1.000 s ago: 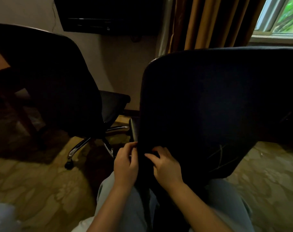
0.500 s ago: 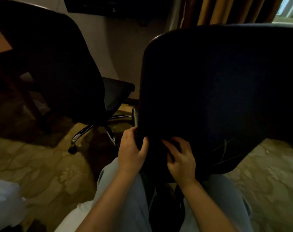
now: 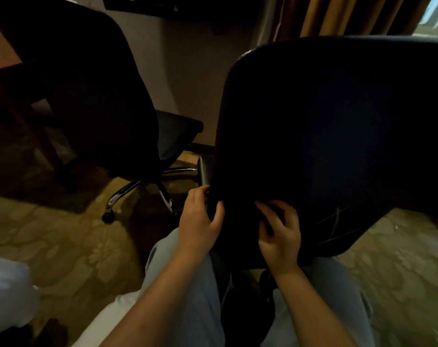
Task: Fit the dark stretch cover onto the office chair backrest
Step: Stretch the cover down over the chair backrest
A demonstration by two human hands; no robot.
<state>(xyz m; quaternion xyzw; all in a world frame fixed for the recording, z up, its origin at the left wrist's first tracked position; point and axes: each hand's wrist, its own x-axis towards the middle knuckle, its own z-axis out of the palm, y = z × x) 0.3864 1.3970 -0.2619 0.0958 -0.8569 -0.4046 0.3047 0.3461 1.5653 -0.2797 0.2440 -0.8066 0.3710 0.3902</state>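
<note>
Head view: light trousers [image 3: 187, 291] fill the bottom centre over patterned carpet [image 3: 62, 246]. Above them the left hand [image 3: 200, 221] grips the lower left edge of the dark stretch cover [image 3: 325, 134]; the right hand [image 3: 281, 236] pinches its fabric just beside. The cover lies smooth, hiding the backrest, and fills the frame's right half. A second chair [image 3: 87, 96] stands upper left; curtains [image 3: 338, 16] hang top right.

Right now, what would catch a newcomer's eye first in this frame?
The large dark backrest fills the right half. At its lower left edge, the left hand and right hand grip the dark cover. A second office chair stands behind on the left.
</note>
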